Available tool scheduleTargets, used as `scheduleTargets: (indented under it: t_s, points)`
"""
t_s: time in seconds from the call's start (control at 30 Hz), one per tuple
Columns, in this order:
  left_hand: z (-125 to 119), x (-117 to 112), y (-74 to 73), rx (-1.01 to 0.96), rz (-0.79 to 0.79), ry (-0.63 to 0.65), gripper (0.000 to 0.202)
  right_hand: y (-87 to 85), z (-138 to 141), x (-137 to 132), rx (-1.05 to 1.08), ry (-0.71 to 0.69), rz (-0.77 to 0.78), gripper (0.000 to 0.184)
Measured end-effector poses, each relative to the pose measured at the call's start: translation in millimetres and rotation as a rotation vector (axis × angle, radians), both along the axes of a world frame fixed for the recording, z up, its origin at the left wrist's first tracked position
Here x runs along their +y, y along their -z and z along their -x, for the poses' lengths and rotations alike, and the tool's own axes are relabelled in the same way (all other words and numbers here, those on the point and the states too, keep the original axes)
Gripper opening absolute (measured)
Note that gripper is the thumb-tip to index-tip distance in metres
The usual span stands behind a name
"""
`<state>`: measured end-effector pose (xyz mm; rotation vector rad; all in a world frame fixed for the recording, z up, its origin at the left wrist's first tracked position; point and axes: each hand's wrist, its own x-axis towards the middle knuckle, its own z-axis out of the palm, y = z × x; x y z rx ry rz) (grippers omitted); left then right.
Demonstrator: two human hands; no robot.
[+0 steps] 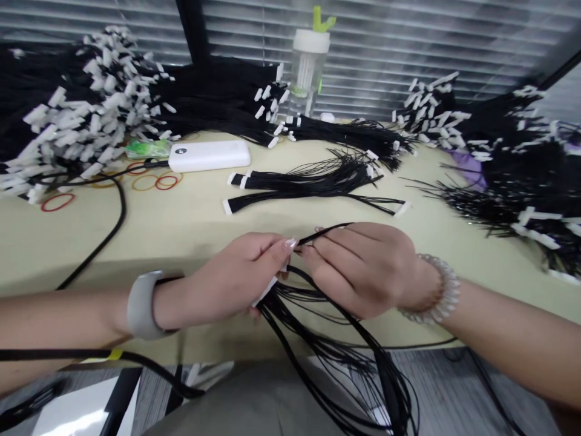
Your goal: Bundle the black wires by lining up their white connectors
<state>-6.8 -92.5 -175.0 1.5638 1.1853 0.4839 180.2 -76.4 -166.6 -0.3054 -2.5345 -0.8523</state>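
Left hand (245, 266) is closed on a white plug (264, 292) of a black wire bundle (393, 387); right hand (363, 269) is curled, a black wire (324, 231) pinched at its fingertips, just beside the left thumb. Exact grip point is partly hidden. Bundle is held at the near edge of the table (181, 224), wires hung below. Farther back, small wire bundles (308, 192), a white power bank (209, 156) and a bottle (310, 66) are seen.

harness (318, 344): before wire bundles (295, 195) | power bank (209, 155): on table (177, 221), left of bottle (310, 69) | blinds (385, 54): behind bottle
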Motion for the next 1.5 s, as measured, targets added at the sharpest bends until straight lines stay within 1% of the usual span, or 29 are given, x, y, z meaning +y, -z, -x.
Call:
scheduleTargets:
  t_s: [0.13,0.23,0.3,0.37,0.43,0.47,0.5,0.53,0.63,0.67,0.7,0.73,0.8,0.97,1.07,1.23,1.33,1.5]
  points:
    - [1,2,1.1,0.005,0.027,0.024,0.037,0.4,3,1,0.033,0.013,0.052,0.015]
    - [1,1,3.5,-0.064,0.056,0.003,0.036,-1.4,3,2,0.054,0.057,0.095,0.016]
    - [0,0,6.1,-0.137,0.061,-0.053,0.036,-4.3,3,1,0.062,0.127,0.131,0.014]
    - [0,0,8.9,-0.206,0.056,-0.141,0.036,-8.3,0,-2,0.097,0.215,0.164,0.014]
    - [-1,0,10.8,-0.249,0.045,-0.229,0.035,-12.4,-4,-8,0.166,0.279,0.200,0.021]
    - [-2,0,11.2,-0.258,0.036,-0.258,0.035,-14.1,-7,-11,0.194,0.297,0.244,0.024]
    - [-2,0,11.2,-0.257,0.023,-0.274,0.035,-15.3,-8,-14,0.205,0.305,0.326,0.026]
    - [-2,0,10.9,-0.251,0.006,-0.284,0.034,-15.9,-10,-17,0.194,0.303,0.447,0.028]
    - [-3,-2,9.7,-0.211,-0.042,-0.281,0.033,-13.0,-9,-23,0.055,0.306,0.929,0.034]
    - [-3,-3,9.5,-0.191,-0.062,-0.273,0.033,-10.8,-7,-24,0.010,0.314,1.062,0.035]
    - [-3,-3,9.4,-0.169,-0.085,-0.264,0.033,-8.3,-4,-24,-0.017,0.324,1.152,0.036]
    - [-3,-4,9.4,-0.142,-0.110,-0.252,0.032,-5.9,-1,-24,-0.028,0.332,1.204,0.037]
    - [-3,-4,9.4,-0.090,-0.156,-0.231,0.032,-1.6,6,-23,-0.006,0.338,1.224,0.035]
    - [-5,-3,7.4,-0.038,-0.197,-0.181,0.030,3.9,16,-22,0.033,0.288,1.131,0.026]
    - [-5,-3,5.8,-0.054,-0.198,-0.162,0.029,5.2,16,-22,0.040,0.303,1.084,0.028]
    - [-4,-5,5.5,-0.036,-0.222,-0.134,0.029,3.0,15,-22,-0.012,0.281,1.148,0.031]
    - [-4,-6,5.2,-0.013,-0.242,-0.109,0.028,1.7,15,-23,-0.030,0.286,1.145,0.032]
    - [-4,-5,1.8,0.041,-0.257,-0.090,0.028,4.4,17,-26,0.042,0.266,1.139,0.021]
